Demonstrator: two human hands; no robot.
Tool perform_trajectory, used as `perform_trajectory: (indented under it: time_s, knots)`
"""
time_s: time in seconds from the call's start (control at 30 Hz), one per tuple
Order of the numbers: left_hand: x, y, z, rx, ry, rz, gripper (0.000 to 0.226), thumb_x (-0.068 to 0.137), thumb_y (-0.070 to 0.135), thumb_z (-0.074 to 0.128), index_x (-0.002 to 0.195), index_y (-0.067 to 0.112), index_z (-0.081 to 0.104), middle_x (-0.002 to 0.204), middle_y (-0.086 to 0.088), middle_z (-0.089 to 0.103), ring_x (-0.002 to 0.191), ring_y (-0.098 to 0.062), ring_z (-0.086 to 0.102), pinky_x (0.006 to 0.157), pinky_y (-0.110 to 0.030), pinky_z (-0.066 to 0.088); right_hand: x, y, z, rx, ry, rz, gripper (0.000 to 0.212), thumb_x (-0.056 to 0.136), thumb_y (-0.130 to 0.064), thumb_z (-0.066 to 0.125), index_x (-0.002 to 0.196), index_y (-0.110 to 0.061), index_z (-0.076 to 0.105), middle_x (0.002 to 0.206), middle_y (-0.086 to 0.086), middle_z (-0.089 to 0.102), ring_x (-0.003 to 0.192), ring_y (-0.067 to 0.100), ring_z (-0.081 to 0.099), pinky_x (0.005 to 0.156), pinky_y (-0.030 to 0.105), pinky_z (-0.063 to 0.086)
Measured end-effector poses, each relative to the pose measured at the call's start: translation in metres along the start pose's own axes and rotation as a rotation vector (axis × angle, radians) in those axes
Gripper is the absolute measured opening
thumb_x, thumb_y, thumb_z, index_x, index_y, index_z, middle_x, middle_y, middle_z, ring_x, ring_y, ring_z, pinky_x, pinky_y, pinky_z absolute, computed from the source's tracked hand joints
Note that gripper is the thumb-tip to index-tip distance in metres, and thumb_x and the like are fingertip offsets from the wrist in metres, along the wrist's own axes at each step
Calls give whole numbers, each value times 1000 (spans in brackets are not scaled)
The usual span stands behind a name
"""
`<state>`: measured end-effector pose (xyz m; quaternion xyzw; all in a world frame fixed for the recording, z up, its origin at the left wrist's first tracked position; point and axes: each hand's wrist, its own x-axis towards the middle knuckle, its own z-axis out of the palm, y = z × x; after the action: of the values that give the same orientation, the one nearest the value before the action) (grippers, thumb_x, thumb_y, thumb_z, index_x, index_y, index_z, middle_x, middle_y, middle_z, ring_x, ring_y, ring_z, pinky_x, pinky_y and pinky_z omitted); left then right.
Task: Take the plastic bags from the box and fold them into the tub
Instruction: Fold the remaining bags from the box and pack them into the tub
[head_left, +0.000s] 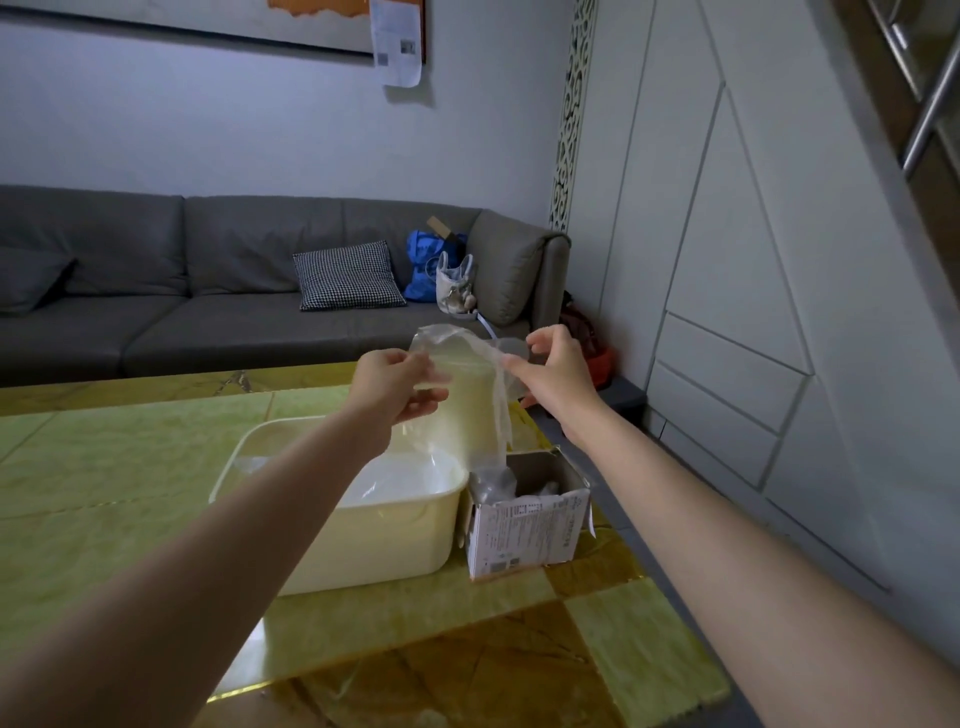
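Note:
A clear plastic bag (470, 395) hangs in the air above the table, stretched between both hands. My left hand (395, 384) pinches its top left edge, and my right hand (556, 371) pinches its top right edge. Below it, a cream plastic tub (395, 535) sits on the table, with clear plastic lying inside at its back. To the tub's right stands a small open cardboard box (530, 530) holding more crumpled plastic bags (493, 486).
The yellow-green patterned table (104, 493) extends left and toward me; its right edge runs just past the box. A grey sofa (208, 291) with a checked cushion and bags lies behind. White cabinets (753, 312) line the right wall.

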<state>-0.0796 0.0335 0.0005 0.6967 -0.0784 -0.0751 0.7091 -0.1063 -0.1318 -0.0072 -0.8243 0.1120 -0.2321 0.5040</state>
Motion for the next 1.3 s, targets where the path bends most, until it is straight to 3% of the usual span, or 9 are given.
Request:
perform_trajectory:
  time_s: [0.17,0.3,0.43,0.6,0.73,0.87,1.03,1.17,1.3]
  knots:
    - [-3,17,0,406,-97,152,16,97,15,44,93,6,56,78,-8,67,56,-13,64,47,-18,51,-6,-31,-2,-336,-174,-415,72,81,-25,73,142,-15,36,146,5,34,132,22,31,111,34,25]
    - [-6,26,3,614,-233,203,17,98,15,44,100,8,59,73,-5,65,46,-8,62,43,-18,49,-7,-55,12,-573,-389,-474,41,81,-10,65,121,-14,56,114,5,62,111,23,56,92,34,44]
    - [-3,24,-8,268,-56,95,38,89,20,59,122,6,47,94,-9,62,48,-9,64,45,-19,53,-3,-65,18,-835,-88,-499,18,93,-13,49,104,-9,63,105,11,63,95,30,61,76,37,49]
    - [-4,18,-20,-14,-178,-136,104,59,34,78,144,9,23,107,-11,57,66,-17,71,47,-20,53,-2,-80,26,-391,-20,-483,12,98,-14,43,90,-8,49,77,3,51,75,20,51,66,30,41]
    - [-7,22,-26,-103,-300,-35,65,65,27,71,122,4,52,88,-5,63,45,-3,54,43,-12,46,-3,-80,40,-7,-70,-325,3,97,-14,46,97,-13,43,102,1,55,92,12,52,74,27,44]
    - [2,23,-55,289,-76,127,32,79,18,69,108,9,60,73,-1,61,42,-1,51,42,-13,44,-4,-62,58,155,12,-317,18,95,-4,45,96,-22,41,104,11,61,88,29,65,72,50,56]
    - [2,25,-94,566,-31,265,19,83,24,66,97,13,61,76,0,62,40,0,51,40,-13,43,-16,-65,94,222,-121,-324,27,92,11,39,95,-14,46,109,18,57,65,21,60,37,20,49]
    - [12,21,-117,395,238,312,19,90,25,58,97,8,64,75,-1,63,41,1,52,42,-15,43,-18,-83,125,346,-255,-266,30,91,12,39,106,-9,53,107,14,54,77,27,62,47,30,56]
    - [13,25,-119,685,680,556,20,89,20,54,93,6,66,84,-9,65,75,-24,59,68,-30,43,-15,-103,136,551,-328,-213,31,96,4,40,115,-18,50,105,9,55,74,23,62,51,27,55]
